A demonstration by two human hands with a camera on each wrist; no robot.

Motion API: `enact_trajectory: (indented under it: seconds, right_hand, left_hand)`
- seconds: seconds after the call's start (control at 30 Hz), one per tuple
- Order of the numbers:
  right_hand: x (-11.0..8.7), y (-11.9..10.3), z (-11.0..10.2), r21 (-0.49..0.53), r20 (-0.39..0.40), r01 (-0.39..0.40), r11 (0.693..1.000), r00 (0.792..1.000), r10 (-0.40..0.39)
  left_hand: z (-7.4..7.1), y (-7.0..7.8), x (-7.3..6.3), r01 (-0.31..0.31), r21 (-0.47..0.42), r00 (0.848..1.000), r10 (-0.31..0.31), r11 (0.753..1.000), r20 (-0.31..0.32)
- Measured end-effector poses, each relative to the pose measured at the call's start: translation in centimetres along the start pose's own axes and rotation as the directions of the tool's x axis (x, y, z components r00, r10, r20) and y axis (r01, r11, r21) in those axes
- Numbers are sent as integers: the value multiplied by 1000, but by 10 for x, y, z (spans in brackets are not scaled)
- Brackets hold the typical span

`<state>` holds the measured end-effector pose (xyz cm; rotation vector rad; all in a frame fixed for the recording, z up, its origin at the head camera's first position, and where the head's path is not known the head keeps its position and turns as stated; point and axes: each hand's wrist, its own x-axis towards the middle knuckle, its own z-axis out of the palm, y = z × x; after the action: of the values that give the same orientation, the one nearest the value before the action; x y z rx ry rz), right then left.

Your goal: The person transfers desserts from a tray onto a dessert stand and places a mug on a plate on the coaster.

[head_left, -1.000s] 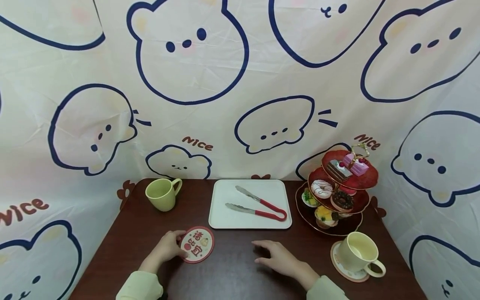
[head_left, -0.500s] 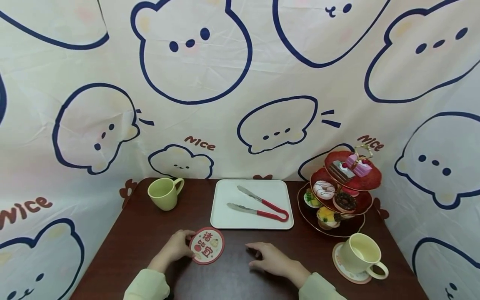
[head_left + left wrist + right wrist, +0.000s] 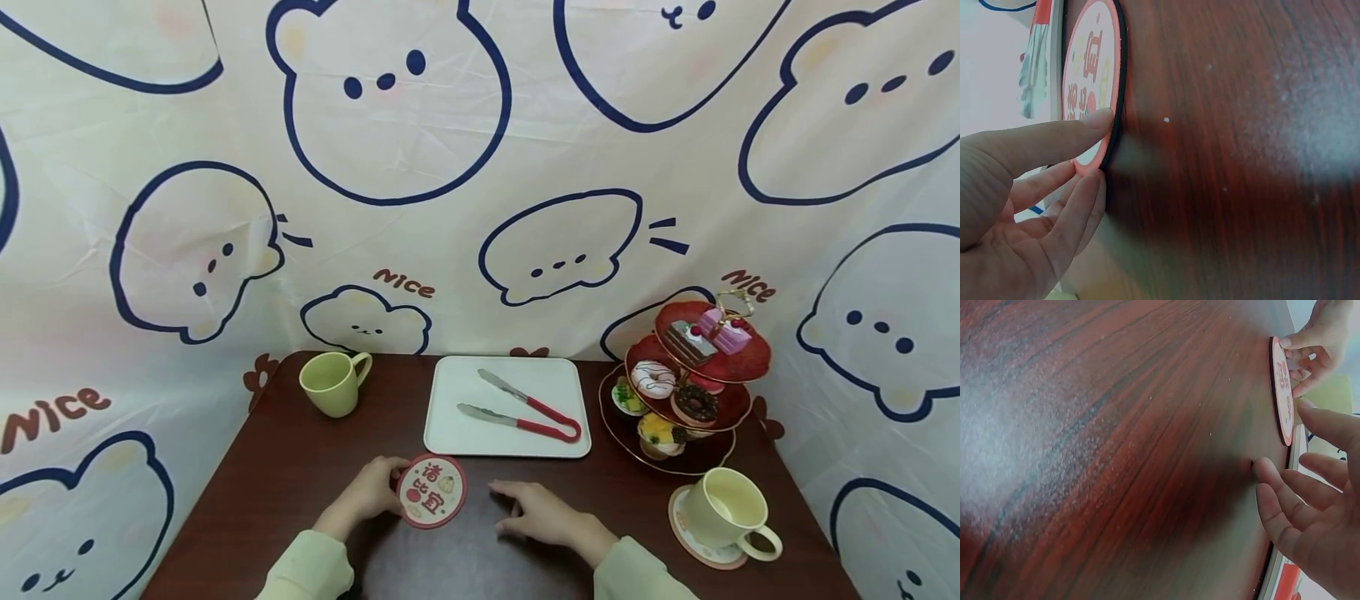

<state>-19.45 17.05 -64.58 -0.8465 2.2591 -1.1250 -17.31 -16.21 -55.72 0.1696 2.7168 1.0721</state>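
Note:
A round coaster [image 3: 432, 492] with a red rim and red characters lies near the front middle of the table. My left hand [image 3: 375, 490] holds its left edge, the thumb [image 3: 1094, 122] on top and the fingers at the rim, as the left wrist view shows. The coaster's dark underside edge appears close over the wood there. My right hand [image 3: 543, 514] rests on the table to the right of the coaster, apart from it, with loosely bent fingers and nothing in them. In the right wrist view a fingertip [image 3: 1265, 470] touches the tabletop.
Behind the hands, a white tray [image 3: 450, 383] bears red-handled tongs [image 3: 551, 431]. A green mug [image 3: 332, 385] stands back left. At right are a three-tier stand [image 3: 750, 358] of pastries and a yellow mug [image 3: 723, 504] on another coaster [image 3: 686, 533]. A patterned cloth [image 3: 420, 250] hangs behind.
My left hand has slid the coaster to the right across the table. My right hand has shifted slightly to the left. The other things keep their places as the head view turns a little.

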Motion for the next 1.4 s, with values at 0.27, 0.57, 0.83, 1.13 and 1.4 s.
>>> enact_trajectory:
  seconds: [0.27, 0.57, 0.83, 1.13, 1.4]
  right_hand:
    - [3, -4, 3, -14, 6, -33, 999, 999, 33]
    - [1, -7, 0, -5, 16, -35, 999, 999, 36]
    - [-1, -9, -4, 19, 31, -58, 998, 998, 58]
    - [-16, -47, -15, -45, -55, -19, 999, 998, 17]
    - [-24, -75, -21, -156, -180, -142, 978, 977, 113]
  left_hand:
    - [7, 11, -2, -38, -15, 999, 39, 999, 33]
    - [16, 22, -3, -92, -14, 992, 93, 996, 86]
    - [22, 31, 2, -95, 13, 988, 93, 995, 121]
    - [32, 41, 5, -159, 75, 978, 146, 984, 150]
    - [42, 49, 4, -216, 40, 967, 208, 976, 149]
